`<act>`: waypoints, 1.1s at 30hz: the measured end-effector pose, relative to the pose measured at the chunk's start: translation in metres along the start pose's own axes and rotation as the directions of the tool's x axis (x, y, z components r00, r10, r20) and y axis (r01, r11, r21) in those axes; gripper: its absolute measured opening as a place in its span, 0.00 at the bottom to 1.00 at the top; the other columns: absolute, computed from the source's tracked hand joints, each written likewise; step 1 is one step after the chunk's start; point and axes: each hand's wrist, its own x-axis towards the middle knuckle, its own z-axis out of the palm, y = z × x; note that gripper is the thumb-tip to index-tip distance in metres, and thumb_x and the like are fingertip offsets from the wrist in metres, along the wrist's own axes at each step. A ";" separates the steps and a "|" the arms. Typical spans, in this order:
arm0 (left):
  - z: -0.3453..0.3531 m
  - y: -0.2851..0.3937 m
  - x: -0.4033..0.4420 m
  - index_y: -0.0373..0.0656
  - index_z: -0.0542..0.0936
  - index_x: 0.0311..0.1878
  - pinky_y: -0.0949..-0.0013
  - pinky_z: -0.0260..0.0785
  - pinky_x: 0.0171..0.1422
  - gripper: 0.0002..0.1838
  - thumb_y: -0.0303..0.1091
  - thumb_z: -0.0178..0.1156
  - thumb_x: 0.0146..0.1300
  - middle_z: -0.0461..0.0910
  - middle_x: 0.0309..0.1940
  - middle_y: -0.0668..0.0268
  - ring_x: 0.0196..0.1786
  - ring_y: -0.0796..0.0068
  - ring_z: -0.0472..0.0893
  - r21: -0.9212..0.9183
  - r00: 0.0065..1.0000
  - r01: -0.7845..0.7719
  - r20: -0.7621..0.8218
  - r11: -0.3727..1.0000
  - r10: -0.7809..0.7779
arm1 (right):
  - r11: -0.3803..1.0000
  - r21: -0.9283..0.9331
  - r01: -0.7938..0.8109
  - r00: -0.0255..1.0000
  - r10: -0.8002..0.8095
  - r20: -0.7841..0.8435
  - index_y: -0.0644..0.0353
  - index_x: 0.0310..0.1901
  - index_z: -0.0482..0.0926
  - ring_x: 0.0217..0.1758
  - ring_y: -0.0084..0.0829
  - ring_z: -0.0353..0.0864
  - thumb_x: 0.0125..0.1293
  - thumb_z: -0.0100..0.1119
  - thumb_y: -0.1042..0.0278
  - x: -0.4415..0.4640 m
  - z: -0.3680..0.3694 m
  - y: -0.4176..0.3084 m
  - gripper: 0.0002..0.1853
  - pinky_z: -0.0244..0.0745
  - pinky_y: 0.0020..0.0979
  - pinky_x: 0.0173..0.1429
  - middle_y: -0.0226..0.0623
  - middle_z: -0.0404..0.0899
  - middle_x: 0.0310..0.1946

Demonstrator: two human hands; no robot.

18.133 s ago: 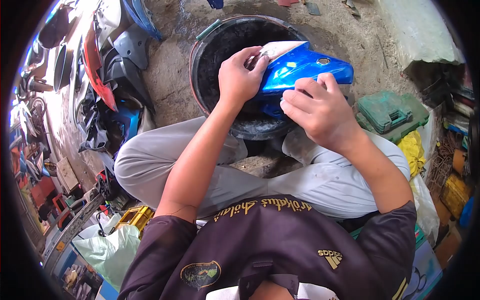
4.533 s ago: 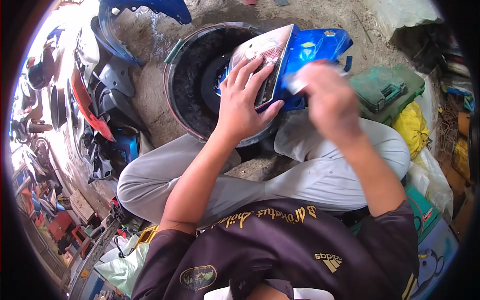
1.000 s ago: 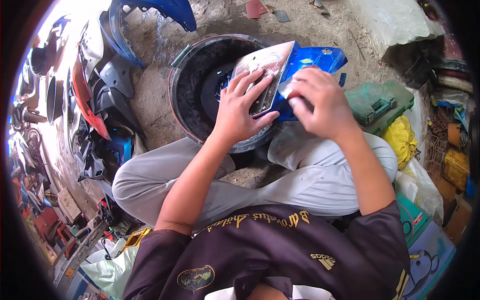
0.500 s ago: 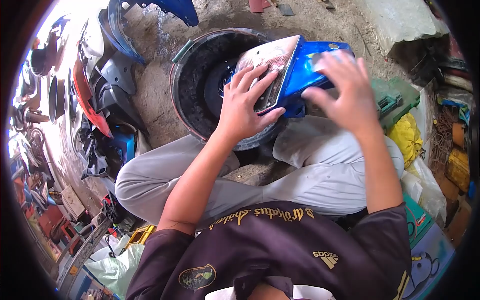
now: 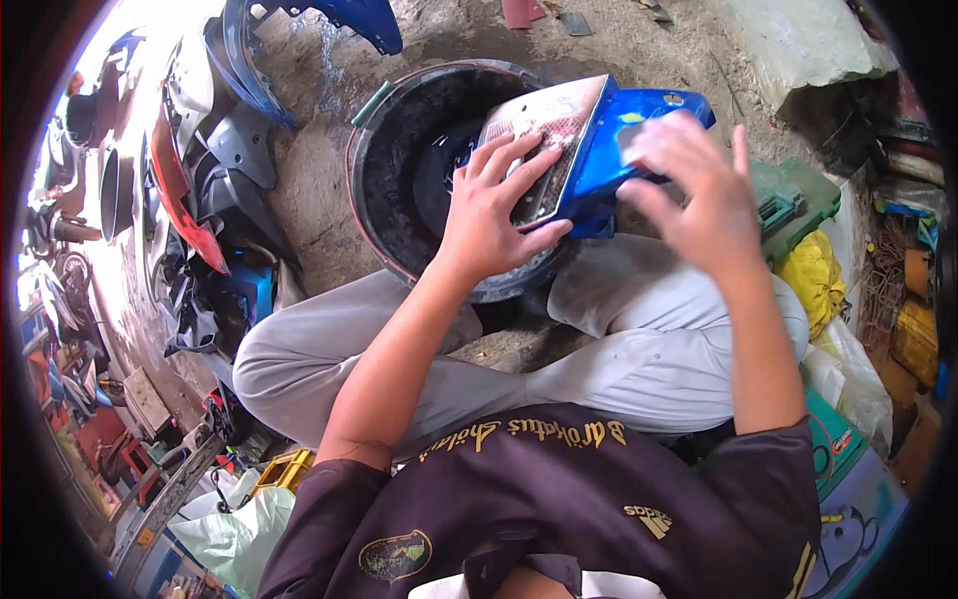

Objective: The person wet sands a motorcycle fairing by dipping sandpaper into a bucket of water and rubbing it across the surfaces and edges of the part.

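A blue plastic body panel (image 5: 599, 140), with a pale, speckled and wet-looking face on its left part, lies tilted across the right rim of a black bucket (image 5: 371, 190). My left hand (image 5: 499, 205) lies spread on the pale face, thumb along the panel's lower edge. Over the blue part is my right hand (image 5: 694, 185), blurred by motion, with fingers bent and thumb apart. A small greyish patch shows beneath its fingertips; I cannot make out what it is. Dark liquid shows inside the bucket.
Several vehicle panels, among them a red one (image 5: 185, 200) and a blue one (image 5: 344, 20), lie to the left. On the right are a green case (image 5: 798, 205), a yellow bag (image 5: 813, 270) and a concrete block (image 5: 813, 45). My crossed legs are against the bucket's near side.
My right hand has shifted slightly down over the blue part, its fingers still blurred. The left hand keeps its place on the panel. The whole view has moved a little.
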 end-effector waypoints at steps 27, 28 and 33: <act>-0.003 -0.005 0.001 0.57 0.85 0.75 0.42 0.70 0.75 0.43 0.54 0.83 0.53 0.79 0.77 0.61 0.78 0.48 0.74 -0.005 1.000 -0.025 -0.014 1.000 0.025 | 0.999 0.000 0.047 0.997 -0.047 -0.056 0.47 0.53 0.93 0.76 0.44 0.80 0.69 0.73 0.36 0.009 0.008 0.033 0.24 0.52 0.69 0.88 0.36 0.89 0.64; -0.004 -0.005 0.003 0.57 0.85 0.75 0.42 0.70 0.75 0.43 0.54 0.83 0.53 0.79 0.77 0.61 0.78 0.48 0.75 -0.008 1.000 -0.021 -0.019 1.000 0.021 | 0.996 0.018 0.082 0.995 -0.081 -0.057 0.48 0.54 0.93 0.78 0.45 0.78 0.68 0.73 0.35 0.009 0.010 0.024 0.26 0.53 0.68 0.88 0.37 0.89 0.65; -0.003 -0.007 0.005 0.58 0.85 0.75 0.42 0.70 0.75 0.43 0.55 0.82 0.54 0.80 0.76 0.61 0.78 0.48 0.74 -0.024 0.999 -0.043 -0.022 0.999 0.043 | 0.970 0.105 0.220 0.975 -0.224 0.019 0.47 0.54 0.94 0.81 0.42 0.76 0.69 0.71 0.34 -0.008 0.013 -0.013 0.26 0.52 0.70 0.88 0.33 0.90 0.65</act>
